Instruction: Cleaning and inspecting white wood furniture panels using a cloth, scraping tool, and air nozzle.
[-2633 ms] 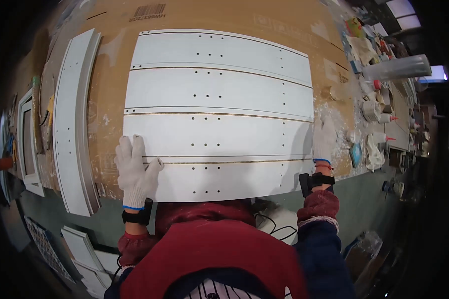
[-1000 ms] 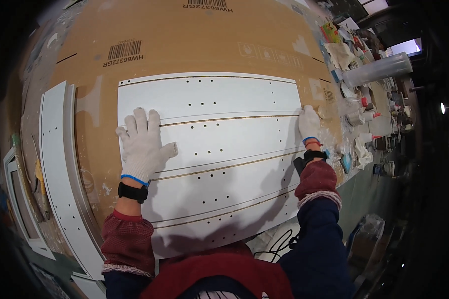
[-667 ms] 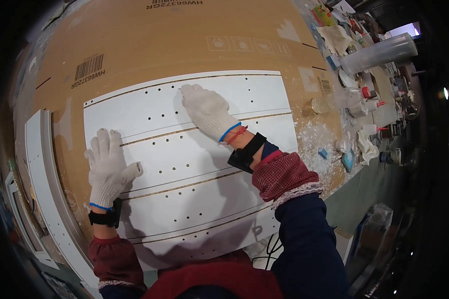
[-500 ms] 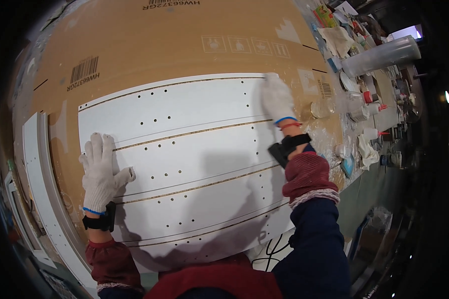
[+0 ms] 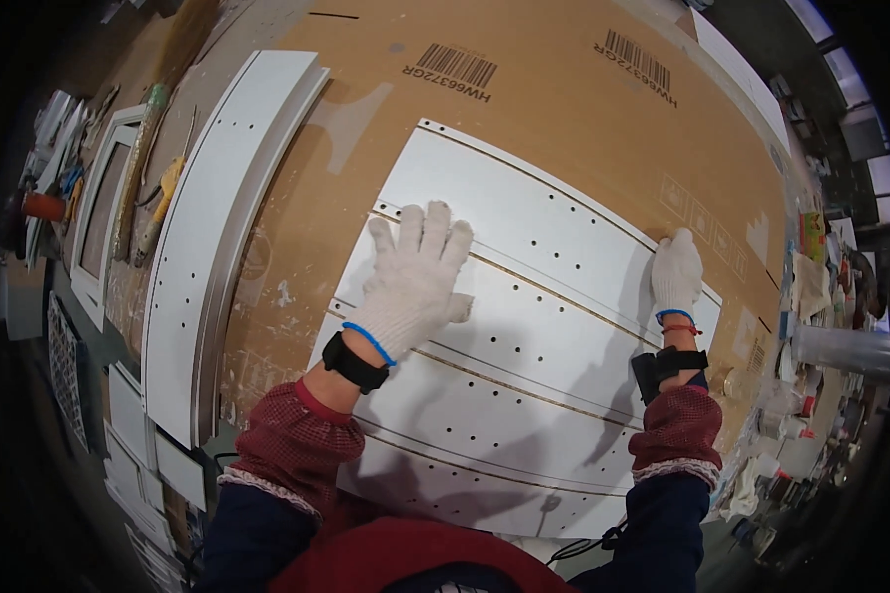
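Observation:
White boards (image 5: 524, 212) with small drilled holes and brown raw strips between them lie side by side on a cardboard sheet (image 5: 554, 59). My left hand (image 5: 410, 277), in a white knitted glove with a blue cuff, rests flat on the boards toward their left end, fingers spread. Near the far edge, toward the right end, my right hand (image 5: 676, 273) wears a matching glove. Its fingers are curled together against the board, and whatever they may hold is hidden underneath. Black straps circle both wrists.
Left of the boards stands a stack of long white panels (image 5: 213, 227). Beyond it are a white frame (image 5: 104, 217) and a yellow-handled tool (image 5: 163, 198). A clear plastic cylinder (image 5: 841, 348), bottles and cloths crowd the right side. A black cable (image 5: 588, 544) hangs near my right forearm.
My view has swung to the left, so the boards appear turned and farther right. My right hand, blurred before at the right end, is now along the far edge. My left hand stays spread on the boards.

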Tool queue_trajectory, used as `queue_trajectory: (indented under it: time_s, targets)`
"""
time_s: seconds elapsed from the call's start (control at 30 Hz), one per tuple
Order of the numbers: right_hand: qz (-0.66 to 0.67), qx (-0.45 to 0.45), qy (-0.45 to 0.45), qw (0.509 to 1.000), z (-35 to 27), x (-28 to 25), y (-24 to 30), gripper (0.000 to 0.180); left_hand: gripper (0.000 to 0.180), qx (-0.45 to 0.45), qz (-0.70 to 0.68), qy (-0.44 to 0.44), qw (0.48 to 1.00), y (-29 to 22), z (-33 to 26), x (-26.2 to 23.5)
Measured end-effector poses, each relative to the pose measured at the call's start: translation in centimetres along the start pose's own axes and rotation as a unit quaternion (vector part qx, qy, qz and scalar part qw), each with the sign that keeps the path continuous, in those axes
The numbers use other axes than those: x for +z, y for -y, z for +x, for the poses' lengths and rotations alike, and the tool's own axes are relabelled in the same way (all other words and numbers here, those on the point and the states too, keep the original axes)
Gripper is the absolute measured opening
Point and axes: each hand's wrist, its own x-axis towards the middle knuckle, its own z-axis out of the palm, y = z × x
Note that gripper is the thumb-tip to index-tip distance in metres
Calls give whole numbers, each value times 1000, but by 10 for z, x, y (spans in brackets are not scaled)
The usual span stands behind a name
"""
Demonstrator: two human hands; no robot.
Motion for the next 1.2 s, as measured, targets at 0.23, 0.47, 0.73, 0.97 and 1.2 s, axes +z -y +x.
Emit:
queue_trajectory:
  time_s: [0.23,0.47,0.73,0.97,1.2]
  targets:
    - [109,-180,29,977,-45,2,198,25,78,-51,-42,52,996,4,2,8]
    - [201,-428,94,876,-75,-11,317,22,68,-19,-43,142,989,7,2,5]
    - [63,-160,51,984,-44,-12,229,26,74,-44,-94,22,994,12,-6,10]
    - [158,-457,190,854,-100,-21,323,27,67,-16,-12,157,987,12,-2,18]
    - [135,-183,33,973,-31,-11,192,30,75,-3,-105,25,994,37,-24,11]
